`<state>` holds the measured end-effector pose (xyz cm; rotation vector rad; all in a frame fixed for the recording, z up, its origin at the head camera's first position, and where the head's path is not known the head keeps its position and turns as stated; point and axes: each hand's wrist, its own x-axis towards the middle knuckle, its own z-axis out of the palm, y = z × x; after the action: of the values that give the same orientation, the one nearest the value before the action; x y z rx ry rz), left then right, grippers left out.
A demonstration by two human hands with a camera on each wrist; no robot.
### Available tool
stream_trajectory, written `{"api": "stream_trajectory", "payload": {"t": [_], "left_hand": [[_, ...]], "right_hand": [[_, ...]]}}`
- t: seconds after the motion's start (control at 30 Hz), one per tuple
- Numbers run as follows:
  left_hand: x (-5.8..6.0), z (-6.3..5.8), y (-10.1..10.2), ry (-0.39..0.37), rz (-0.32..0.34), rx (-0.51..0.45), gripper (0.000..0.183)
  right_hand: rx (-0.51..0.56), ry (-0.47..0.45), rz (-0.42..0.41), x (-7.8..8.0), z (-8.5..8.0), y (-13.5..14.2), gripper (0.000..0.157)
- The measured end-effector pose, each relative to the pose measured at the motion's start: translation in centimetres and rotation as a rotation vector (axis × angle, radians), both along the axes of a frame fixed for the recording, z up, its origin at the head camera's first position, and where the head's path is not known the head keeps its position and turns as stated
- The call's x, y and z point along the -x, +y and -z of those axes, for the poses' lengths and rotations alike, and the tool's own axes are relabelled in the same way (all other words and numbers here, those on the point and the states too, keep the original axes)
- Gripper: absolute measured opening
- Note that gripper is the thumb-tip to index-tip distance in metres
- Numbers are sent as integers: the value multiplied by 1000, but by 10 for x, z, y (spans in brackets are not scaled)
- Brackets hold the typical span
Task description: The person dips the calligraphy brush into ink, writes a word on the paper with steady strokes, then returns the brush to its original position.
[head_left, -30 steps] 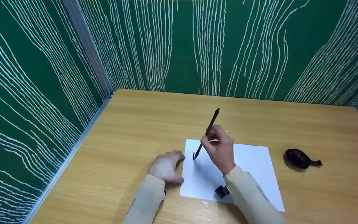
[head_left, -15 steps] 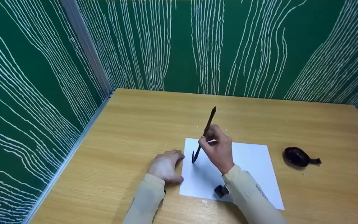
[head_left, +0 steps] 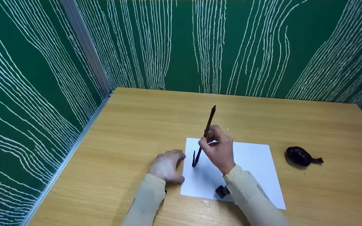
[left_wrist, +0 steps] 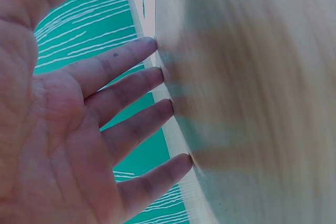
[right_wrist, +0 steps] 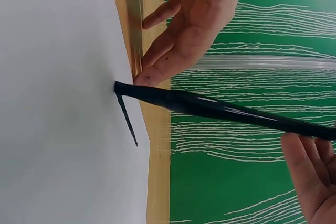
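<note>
A black paintbrush (head_left: 211, 118) stands tilted over the white paper (head_left: 256, 163), its handle pinched between the thumb and fingers of my right hand (head_left: 220, 150). The brush tip presses on the sheet's left part, at the lower end of a thin black stroke (right_wrist: 127, 121). My left hand (head_left: 167, 166) rests at the sheet's left edge, thumb and fingers spread. In the left wrist view its long fingers (left_wrist: 128, 90) are nearly straight, fingertips down on the tabletop.
A small black dish with a short handle (head_left: 300, 156) sits on the wooden table (head_left: 137, 119) right of the paper. Pale crumbs lie beyond the sheet. Green walls with white wavy lines (head_left: 181, 62) enclose the back and left side.
The brush tip has moved down the sheet toward me and the black stroke has grown longer. My left hand keeps its place at the paper's edge.
</note>
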<state>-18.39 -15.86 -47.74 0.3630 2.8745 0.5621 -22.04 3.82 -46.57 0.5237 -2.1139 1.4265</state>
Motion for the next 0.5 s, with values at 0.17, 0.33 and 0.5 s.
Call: {"api": "stream_trajectory", "payload": {"t": [0.17, 0.33, 0.5], "left_hand": [[-1, 0, -1, 19, 5, 0, 77], [0, -1, 0, -2, -15, -5, 78], [-1, -1, 1, 1, -12, -7, 77]], "right_hand": [[-7, 14, -1, 0, 0, 0, 19], [16, 23, 0, 1, -2, 2, 18], [105, 71, 43, 4, -5, 7, 16]]}}
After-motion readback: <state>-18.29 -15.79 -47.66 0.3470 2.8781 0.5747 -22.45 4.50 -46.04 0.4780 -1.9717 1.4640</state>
